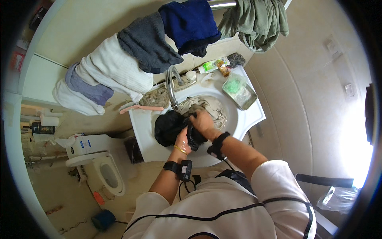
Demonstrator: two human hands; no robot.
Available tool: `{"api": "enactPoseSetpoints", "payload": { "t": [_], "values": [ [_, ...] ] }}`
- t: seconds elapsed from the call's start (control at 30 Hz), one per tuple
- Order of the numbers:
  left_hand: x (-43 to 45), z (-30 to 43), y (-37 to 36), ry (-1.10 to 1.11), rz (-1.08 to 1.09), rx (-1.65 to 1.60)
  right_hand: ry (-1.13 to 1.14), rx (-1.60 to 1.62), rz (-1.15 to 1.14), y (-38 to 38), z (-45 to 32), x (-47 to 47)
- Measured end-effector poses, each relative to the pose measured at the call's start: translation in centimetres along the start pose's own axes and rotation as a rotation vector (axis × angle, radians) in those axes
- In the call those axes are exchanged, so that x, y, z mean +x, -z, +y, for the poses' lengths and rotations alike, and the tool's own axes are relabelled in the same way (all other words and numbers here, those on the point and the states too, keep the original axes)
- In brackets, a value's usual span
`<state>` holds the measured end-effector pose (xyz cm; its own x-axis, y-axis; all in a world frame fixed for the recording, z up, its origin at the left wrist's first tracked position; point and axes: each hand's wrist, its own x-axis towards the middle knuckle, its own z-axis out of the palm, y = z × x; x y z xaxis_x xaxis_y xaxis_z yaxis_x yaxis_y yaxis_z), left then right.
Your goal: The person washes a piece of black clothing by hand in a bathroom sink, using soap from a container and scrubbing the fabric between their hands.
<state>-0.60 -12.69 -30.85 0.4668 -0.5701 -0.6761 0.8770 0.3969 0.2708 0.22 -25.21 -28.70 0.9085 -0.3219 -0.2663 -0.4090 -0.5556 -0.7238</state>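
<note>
Over the front left part of a white washbasin (235, 131), both my hands grip a wet black cloth garment (168, 127). My left hand (182, 142) holds it from below near the basin's front, palm turned inward with suds or water on the wrist. My right hand (203, 123) closes on the bunched upper part of the cloth. Behind the hands, a beige cloth (213, 106) lies crumpled in the bowl. The chrome faucet (170, 86) arches over the bowl's left edge; whether water runs is hard to tell.
A pink-handled brush (141, 108) lies on the basin's left ledge beside a crumpled rag (156, 97). On the right rim sits a metal tray (243, 97) with a plastic bag (234, 83). A tube (215, 64) lies at the back. Towels (149, 41) hang above; a toilet (109, 173) stands left.
</note>
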Motion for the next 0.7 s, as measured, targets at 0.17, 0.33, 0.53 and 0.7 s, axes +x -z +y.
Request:
{"api": "enactPoseSetpoints", "payload": {
  "t": [0.17,0.33,0.53,0.7],
  "values": [
    [0.0,0.7,0.7,-0.148,0.092,-0.084,0.109,0.137,-0.091,-1.3,-1.1,-2.9],
    [0.9,0.2,4.3,-0.144,-0.049,-0.006,0.179,0.03,-0.138,-1.0,-2.2,-3.7],
    [1.3,-0.5,2.1,0.003,0.286,0.091,0.121,-0.008,0.047,0.5,2.7,0.0],
    [2.9,0.5,8.5,0.076,0.309,0.017,0.242,-0.669,-0.289,-1.8,2.7,-3.8]
  ]
}}
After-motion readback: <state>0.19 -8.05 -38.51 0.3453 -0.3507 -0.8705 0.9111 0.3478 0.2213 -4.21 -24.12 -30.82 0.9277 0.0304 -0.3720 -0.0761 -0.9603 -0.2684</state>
